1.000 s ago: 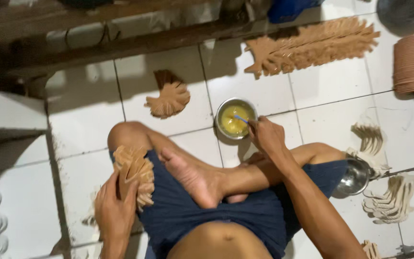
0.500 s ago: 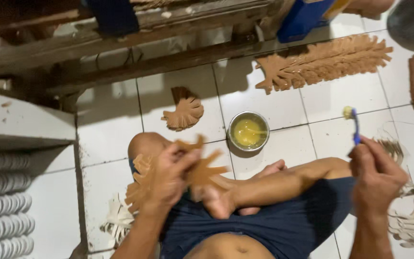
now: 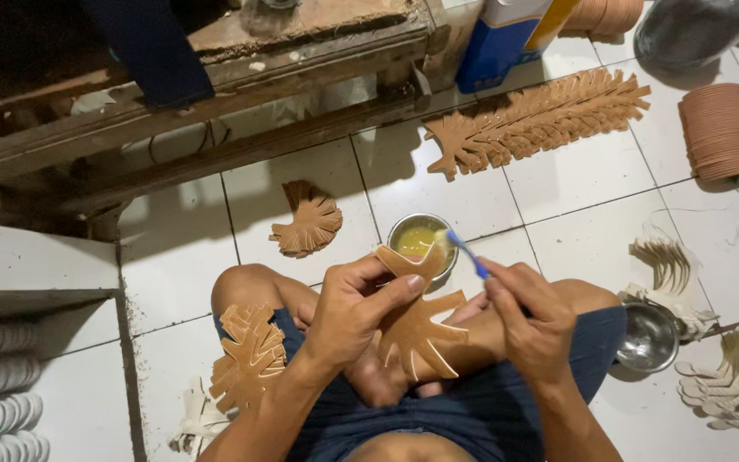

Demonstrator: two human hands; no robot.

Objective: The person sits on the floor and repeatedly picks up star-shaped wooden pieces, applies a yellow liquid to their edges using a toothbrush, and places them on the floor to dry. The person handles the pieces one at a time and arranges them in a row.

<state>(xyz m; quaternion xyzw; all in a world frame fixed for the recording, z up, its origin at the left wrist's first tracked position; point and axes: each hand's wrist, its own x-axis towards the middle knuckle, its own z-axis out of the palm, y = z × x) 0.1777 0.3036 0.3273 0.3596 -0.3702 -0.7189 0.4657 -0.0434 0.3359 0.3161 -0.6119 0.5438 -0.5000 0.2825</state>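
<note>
My left hand (image 3: 354, 310) grips a brown leaf-shaped cutout (image 3: 416, 323) over my crossed legs. My right hand (image 3: 530, 318) holds a blue-handled brush (image 3: 464, 251), whose yellowish bristles touch the cutout's top edge. Just beyond sits a small metal bowl of yellow glue (image 3: 417, 240) on the white tiled floor. A stack of similar brown cutouts (image 3: 250, 352) rests on my left knee.
A fan of brown cutouts (image 3: 308, 224) lies beside the glue bowl, and a long row of them (image 3: 540, 120) lies farther back. A steel bowl (image 3: 648, 337), pale cutouts (image 3: 729, 385), a ribbed brown stack (image 3: 722, 130) and a blue-yellow container (image 3: 506, 38) stand at right. A wooden frame (image 3: 215, 103) runs behind.
My right hand has brought the brush from up at the right down to the cutout. My left hand has raised the cutout toward the middle.
</note>
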